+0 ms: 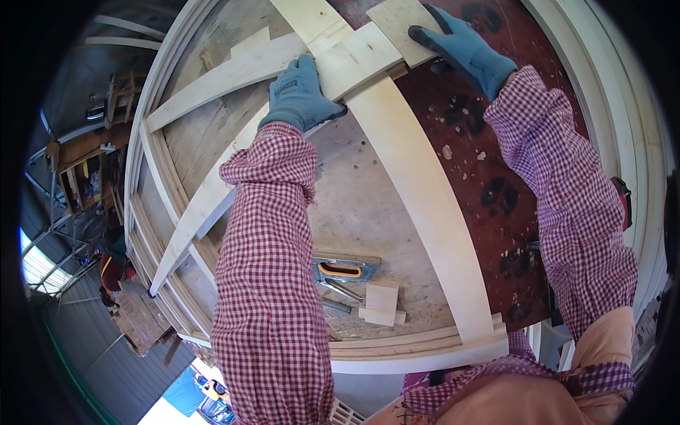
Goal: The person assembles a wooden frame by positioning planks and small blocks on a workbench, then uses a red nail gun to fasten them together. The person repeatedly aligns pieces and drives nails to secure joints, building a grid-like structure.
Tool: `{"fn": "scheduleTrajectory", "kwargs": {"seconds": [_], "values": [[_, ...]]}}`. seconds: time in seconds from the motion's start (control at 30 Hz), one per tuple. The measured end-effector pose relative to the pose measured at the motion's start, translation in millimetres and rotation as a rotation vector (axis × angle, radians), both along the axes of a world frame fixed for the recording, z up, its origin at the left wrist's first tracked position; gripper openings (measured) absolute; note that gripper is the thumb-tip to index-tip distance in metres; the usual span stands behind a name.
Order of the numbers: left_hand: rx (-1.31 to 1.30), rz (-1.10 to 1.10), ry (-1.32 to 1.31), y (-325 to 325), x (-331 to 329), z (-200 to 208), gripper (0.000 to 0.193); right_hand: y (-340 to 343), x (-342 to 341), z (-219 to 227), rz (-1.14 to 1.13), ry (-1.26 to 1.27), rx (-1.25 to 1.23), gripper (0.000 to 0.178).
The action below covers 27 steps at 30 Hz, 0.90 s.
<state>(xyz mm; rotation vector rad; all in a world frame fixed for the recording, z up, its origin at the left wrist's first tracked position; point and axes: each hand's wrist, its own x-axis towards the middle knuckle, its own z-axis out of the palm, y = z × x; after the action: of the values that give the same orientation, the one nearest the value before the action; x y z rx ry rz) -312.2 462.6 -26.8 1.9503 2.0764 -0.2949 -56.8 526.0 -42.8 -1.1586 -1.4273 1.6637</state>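
Note:
My left hand (299,92), in a blue-grey glove with dark fingertips, lies against the left end of a pale rectangular board (360,60). Its fingers stretch forward and its thumb spreads along the board's near edge. Gripping the right edge of a small plywood piece (401,27) is my right hand (464,48), gloved alike, thumb side on top and some fingers hidden. That piece meets or overlaps the board's far right end; which, I cannot tell. Beneath the board runs a long curved wooden strip (425,212), bowing toward the near rim of a large round wooden frame (418,358).
Inside the frame lie a staple or nail gun (347,268) with a yellow-edged grip and small wood offcuts (381,303). More curved strips (227,79) cross at left. A dark red panel (464,149) with black marks lies at right. Another person (112,269) is at far left.

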Motion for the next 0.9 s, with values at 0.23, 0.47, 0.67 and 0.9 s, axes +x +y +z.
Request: {"fn": "scheduleTrajectory", "kwargs": {"seconds": [0.23, 0.47, 0.67, 0.9], "values": [[0.034, -0.01, 0.019, -3.6, 0.7, -1.2, 0.096, 6.4, 0.9, -7.8, 0.018, -0.138, -0.024, 0.055], [0.022, -0.015, 0.016, -3.7, 0.4, -0.7, 0.097, 8.3, 1.7, -28.9, -0.018, -0.103, -0.004, 0.067], [0.013, -0.019, 0.039, -2.0, 1.0, 0.7, 0.097, 17.2, 7.6, -23.0, 0.042, -0.158, 0.048, 0.062], [0.01, -0.033, 0.015, -3.7, -0.8, -3.6, 0.096, 11.5, 5.9, -17.6, 0.076, -0.138, 0.02, 0.058]]}}
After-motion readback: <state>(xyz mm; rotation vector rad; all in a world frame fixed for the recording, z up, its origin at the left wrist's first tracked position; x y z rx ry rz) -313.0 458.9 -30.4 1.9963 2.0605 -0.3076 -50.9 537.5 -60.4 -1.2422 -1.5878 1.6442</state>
